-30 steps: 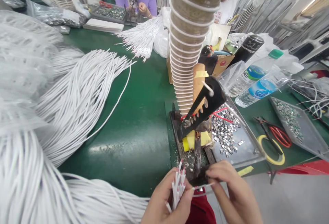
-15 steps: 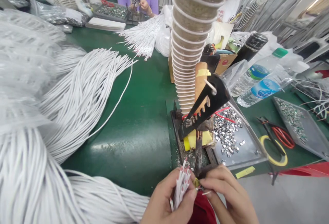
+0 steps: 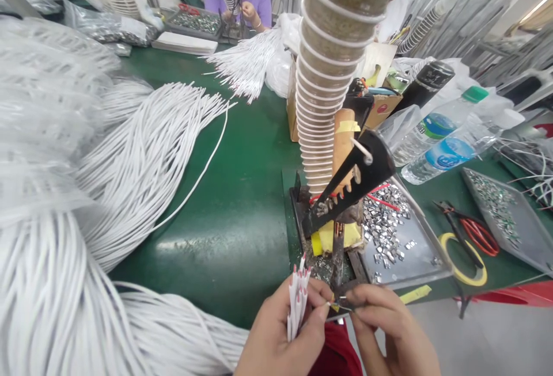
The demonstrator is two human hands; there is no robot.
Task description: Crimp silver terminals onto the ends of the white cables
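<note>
My left hand (image 3: 287,330) is closed around a bundle of white cables (image 3: 298,301) whose pinkish-red tipped ends point up. Its thumb and forefinger pinch one cable end towards the right. Close beside it, the fingertips of my right hand (image 3: 384,321) are pinched together on something small and thin, too fine to make out. Both sets of fingertips meet just below the tip of a soldering iron (image 3: 338,255). The iron points downward, clamped in a black slotted bracket (image 3: 349,186) on a stand.
A ribbed hose (image 3: 334,76) hangs over the iron. Large white cable bundles (image 3: 142,163) cover the left side. To the right are a tray of small metal connectors (image 3: 415,255), pliers (image 3: 460,232), a yellow tape roll (image 3: 462,272) and water bottles (image 3: 449,151). A person (image 3: 259,2) sits opposite.
The view has shifted slightly, so the bench sits further right. The cable bundle in my left hand stands more upright, and my right fingertips have drawn slightly away from the left ones.
</note>
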